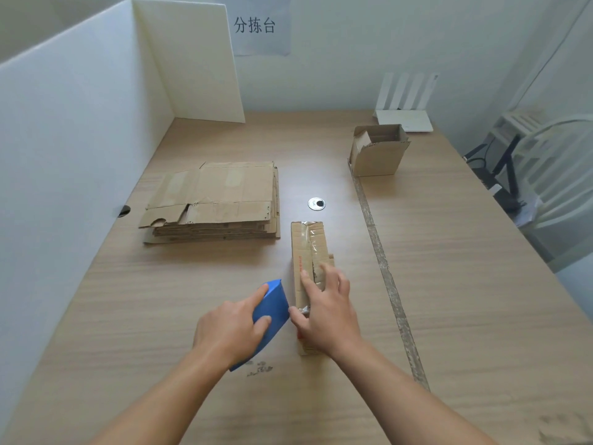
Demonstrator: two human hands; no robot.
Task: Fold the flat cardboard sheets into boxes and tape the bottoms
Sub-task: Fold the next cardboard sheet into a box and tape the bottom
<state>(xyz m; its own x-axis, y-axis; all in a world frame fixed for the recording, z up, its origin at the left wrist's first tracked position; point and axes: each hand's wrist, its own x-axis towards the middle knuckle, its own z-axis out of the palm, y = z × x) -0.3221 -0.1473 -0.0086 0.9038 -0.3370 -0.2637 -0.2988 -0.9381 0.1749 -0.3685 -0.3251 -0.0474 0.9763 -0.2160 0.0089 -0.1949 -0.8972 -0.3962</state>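
A narrow folded cardboard box (308,248) lies on the wooden table with its taped bottom seam facing up. My right hand (325,309) lies on the box's near half, fingers spread and pressing on the tape. My left hand (232,329) grips a blue tape dispenser (272,311) just left of the box's near end, almost touching it. A stack of flat cardboard sheets (218,203) lies farther back on the left. One finished box (378,149) stands upright and open at the back right.
White foam partitions (96,123) wall off the table's left and back-left. A metal cable grommet (316,203) sits behind the box. A strip of worn tape (382,261) runs along the table. A white router (404,118) stands at the back right, a chair (552,162) beyond the right edge.
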